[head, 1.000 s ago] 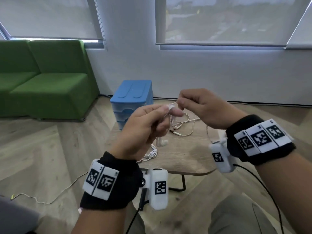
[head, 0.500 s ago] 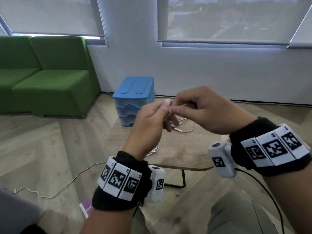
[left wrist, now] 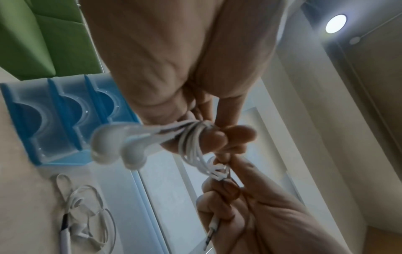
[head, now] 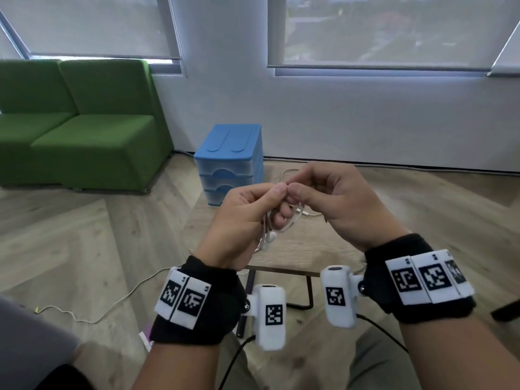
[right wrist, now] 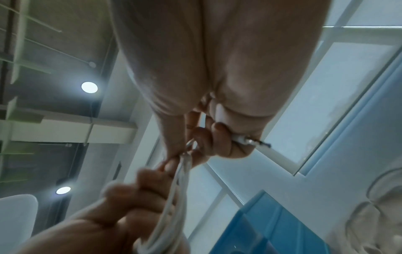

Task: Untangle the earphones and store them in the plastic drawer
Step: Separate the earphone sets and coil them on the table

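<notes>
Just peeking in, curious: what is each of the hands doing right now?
Left hand: closed around the coiled white earphones, earbuds dangling.
Right hand: closed, pinching the earphones' cable, the plug tucked in its fingers.

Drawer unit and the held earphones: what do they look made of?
Drawer unit: apparently moulded plastic, an opaque blue frame with translucent, glossy drawer fronts. Earphones: smooth white buds, likely hard plastic; the cord bends limply round the left hand, so probably rubbery sheathing.
</notes>
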{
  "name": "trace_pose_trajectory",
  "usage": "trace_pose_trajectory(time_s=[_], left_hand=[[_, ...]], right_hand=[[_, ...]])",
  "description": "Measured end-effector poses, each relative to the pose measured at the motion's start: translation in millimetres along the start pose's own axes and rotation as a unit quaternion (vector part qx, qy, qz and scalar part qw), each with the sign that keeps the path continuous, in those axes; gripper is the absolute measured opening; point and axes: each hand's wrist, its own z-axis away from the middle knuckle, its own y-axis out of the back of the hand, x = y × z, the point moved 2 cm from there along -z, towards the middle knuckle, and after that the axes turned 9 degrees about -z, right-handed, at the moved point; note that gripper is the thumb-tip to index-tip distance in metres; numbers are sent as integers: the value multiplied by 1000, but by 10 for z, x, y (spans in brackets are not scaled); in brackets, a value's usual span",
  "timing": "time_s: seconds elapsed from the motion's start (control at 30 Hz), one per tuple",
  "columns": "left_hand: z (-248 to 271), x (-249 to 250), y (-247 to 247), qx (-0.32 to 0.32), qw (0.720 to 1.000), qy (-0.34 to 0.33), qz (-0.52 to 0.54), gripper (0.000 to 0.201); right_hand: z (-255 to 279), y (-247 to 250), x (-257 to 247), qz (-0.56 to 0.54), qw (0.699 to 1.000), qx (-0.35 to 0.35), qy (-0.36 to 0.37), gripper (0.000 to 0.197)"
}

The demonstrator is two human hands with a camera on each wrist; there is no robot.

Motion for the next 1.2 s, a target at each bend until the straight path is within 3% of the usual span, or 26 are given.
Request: trace_pose_trajectory(time_s=[0.1, 0.13, 0.3, 0.57, 0.73, 0.83, 0.93, 1.0, 1.07, 1.2], left_hand=[[-26, -77, 20, 80, 997, 3, 11, 7], [-27, -100, 28, 102, 995, 1, 7, 12], [4, -190, 9, 81, 995, -8, -61, 17], [45, -271, 59, 123, 988, 11, -93, 8], [24, -284, 34, 119, 991, 24, -55, 9], [20, -300, -22, 118, 992, 35, -20, 11], [8, -322, -40, 127, 991, 37, -4, 9], [4, -334, -46, 132, 991, 34, 4, 8], [-1, -344, -63, 135, 990, 28, 5, 8], [-22, -390, -75, 146, 988, 14, -45, 8]], right_hand=[[49, -48, 160, 31, 998, 58, -5, 5], [70, -62, 207, 35, 997, 75, -6, 5], [220, -30, 367, 69, 982, 173, -14, 6], [407, 66, 394, 198, 968, 120, -100, 8], [405, 64, 359, 295, 943, 133, -79, 8], [393, 32, 422, 210, 958, 160, -109, 13], [400, -24, 443, 31, 970, 198, -137, 22], [406, -74, 439, -88, 964, 197, -155, 17], [407, -110, 440, -122, 963, 189, -150, 7], [401, -133, 507, -172, 943, 222, -177, 11]])
